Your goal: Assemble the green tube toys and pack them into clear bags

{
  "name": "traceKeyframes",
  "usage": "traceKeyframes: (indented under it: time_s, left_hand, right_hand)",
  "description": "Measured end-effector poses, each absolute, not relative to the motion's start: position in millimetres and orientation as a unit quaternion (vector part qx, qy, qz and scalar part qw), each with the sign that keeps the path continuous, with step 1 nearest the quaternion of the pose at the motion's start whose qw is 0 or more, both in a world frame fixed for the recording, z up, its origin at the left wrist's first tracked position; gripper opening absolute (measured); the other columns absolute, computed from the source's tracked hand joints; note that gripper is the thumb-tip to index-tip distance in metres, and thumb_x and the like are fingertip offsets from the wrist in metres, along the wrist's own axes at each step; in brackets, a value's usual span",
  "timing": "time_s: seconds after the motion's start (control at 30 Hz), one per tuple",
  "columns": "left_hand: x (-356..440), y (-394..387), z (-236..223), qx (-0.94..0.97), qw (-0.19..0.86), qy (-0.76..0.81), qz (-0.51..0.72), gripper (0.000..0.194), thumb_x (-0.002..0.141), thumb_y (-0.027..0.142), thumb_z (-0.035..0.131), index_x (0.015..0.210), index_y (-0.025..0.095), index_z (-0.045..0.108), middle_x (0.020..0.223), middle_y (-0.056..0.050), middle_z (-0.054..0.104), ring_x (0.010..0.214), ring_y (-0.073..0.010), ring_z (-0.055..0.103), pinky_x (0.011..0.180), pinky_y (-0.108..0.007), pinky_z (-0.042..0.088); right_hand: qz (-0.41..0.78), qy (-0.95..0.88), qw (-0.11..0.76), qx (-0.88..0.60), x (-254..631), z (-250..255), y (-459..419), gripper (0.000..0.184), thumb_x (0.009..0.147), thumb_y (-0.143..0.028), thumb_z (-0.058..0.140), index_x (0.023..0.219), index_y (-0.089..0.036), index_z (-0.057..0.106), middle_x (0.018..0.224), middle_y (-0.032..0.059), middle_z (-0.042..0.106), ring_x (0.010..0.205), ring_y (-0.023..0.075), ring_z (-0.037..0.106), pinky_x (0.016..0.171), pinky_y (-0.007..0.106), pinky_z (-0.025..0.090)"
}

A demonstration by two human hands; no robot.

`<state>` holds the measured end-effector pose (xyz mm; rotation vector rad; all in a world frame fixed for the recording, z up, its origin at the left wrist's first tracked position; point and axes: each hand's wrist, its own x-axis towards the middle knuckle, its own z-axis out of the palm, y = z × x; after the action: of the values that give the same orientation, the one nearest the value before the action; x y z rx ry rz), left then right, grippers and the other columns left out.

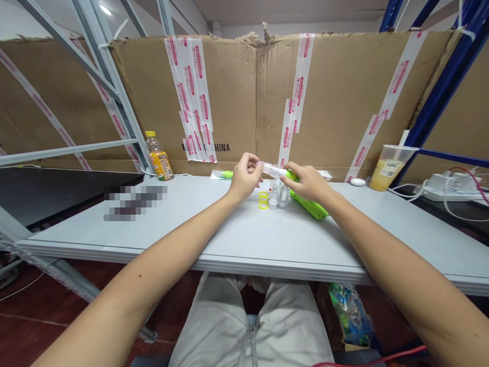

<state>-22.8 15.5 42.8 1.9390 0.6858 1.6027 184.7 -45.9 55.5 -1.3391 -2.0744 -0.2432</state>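
Fingers of my left hand (245,172) pinch the tip of the clear tube (272,169), those of my right hand (308,180) its green end, above the table (214,234). If either grip slips, the tube could drop and topple the clear pieces (283,198) below.

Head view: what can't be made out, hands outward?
Head view, clear tube: left tip, covered by the left hand's fingers.
Head view, the tube's green end: partly covered by the right hand.
Head view, cup label: small print, too small to read.
Head view, pixelated patch: mosaic hides what is there.
Head view, table: right end, cut off by the picture's right edge.
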Motion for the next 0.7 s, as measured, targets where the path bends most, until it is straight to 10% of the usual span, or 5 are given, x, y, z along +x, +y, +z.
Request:
traceKeyframes:
  time_s: [0.33,0.7]
  left_hand:
    - [-23,9,43,0.753,0.239,0.261,0.554,0.021,0.089,0.037,0.06,0.096,0.02,0.049,0.069,0.005,0.053,0.048,-0.0082,0.057,0.042,-0.02,0.043]
    - [-19,2,43,0.778,0.27,0.229,0.519,0.029,0.086,0.038,0.065,0.102,0.021,0.049,0.077,0.004,0.059,0.045,-0.0059,0.055,0.044,-0.021,0.044]
  right_hand:
    - [-0.084,-0.819,0.288,-0.489,181,53,-43,0.043,0.095,-0.048,0.053,0.131,-0.025,0.051,0.106,0.0094,0.072,0.092,0.0276,0.066,0.072,0.031,0.04]
    - [-0.137,-0.795,0.297,-0.51,182,58,-50,0.044,0.096,-0.055,0.044,0.119,-0.023,0.064,0.089,0.0069,0.073,0.082,0.0267,0.065,0.066,0.031,0.035]
